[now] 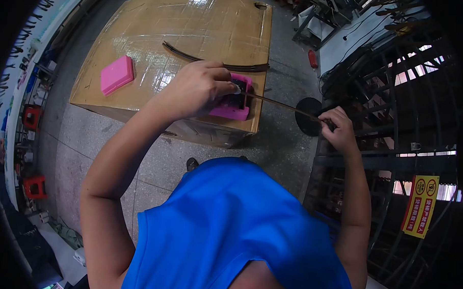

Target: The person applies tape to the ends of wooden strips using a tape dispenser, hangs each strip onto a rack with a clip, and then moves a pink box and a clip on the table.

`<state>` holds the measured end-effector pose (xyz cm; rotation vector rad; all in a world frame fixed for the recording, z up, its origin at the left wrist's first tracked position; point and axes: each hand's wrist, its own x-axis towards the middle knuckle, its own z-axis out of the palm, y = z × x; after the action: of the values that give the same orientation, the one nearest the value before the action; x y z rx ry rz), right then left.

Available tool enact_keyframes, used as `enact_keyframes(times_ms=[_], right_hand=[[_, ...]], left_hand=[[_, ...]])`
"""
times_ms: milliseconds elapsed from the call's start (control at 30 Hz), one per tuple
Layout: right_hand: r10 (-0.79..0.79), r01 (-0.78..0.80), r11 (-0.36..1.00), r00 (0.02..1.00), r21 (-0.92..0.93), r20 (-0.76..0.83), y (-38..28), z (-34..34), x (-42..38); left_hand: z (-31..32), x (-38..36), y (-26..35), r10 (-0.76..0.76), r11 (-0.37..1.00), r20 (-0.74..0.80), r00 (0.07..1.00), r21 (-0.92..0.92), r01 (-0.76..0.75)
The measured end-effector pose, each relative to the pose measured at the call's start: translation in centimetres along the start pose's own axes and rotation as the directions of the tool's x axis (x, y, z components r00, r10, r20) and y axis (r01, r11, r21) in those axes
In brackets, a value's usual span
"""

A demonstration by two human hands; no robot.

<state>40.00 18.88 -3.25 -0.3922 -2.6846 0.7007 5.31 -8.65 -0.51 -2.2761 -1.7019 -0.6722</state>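
My left hand (205, 87) is closed over a pink box (230, 113) with a dark interior. Its thumb and fingers pinch a small white piece (237, 88), whose kind I cannot make out. A thin brown strip (279, 103) stretches rightward from those fingertips, across the box's edge and over the floor. Out to the right, my right hand (339, 129) is closed around the strip's far end. Behind my left hand lie dark, slightly curved strips (244, 68), partly hidden by it. A pink lid-like case (117, 75) rests further left.
A large cardboard carton wrapped in clear film (159, 19) serves as the work surface. Dark metal bars (363, 164) with a yellow sign (421, 206) stand at my right. Red stools (34, 186) are on the left, and a round black disc (308, 116) sits below the strip.
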Motion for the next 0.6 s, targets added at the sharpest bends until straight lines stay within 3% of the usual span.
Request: enact_keyframes(times_ms=[367, 433, 600], right_hand=[[-0.155, 0.111, 0.968, 0.97, -0.224, -0.188, -2.0, -7.4, 1.7], [-0.152, 0.105, 0.974, 0.959, -0.2, -0.241, -3.4, -9.6, 2.8], [-0.104, 0.103, 0.994, 0.931, -0.023, -0.349, -5.9, -13.7, 6.5]], left_hand=[[1.4, 2.0, 0.7, -0.014, 0.998, -0.003, 1.0, -0.058, 0.014], [1.9, 2.4, 1.2, -0.082, 0.984, -0.088, 0.993, -0.164, 0.067], [2.1, 3.5, 2.0, -0.171, 0.964, -0.048, 0.984, -0.212, 0.158]])
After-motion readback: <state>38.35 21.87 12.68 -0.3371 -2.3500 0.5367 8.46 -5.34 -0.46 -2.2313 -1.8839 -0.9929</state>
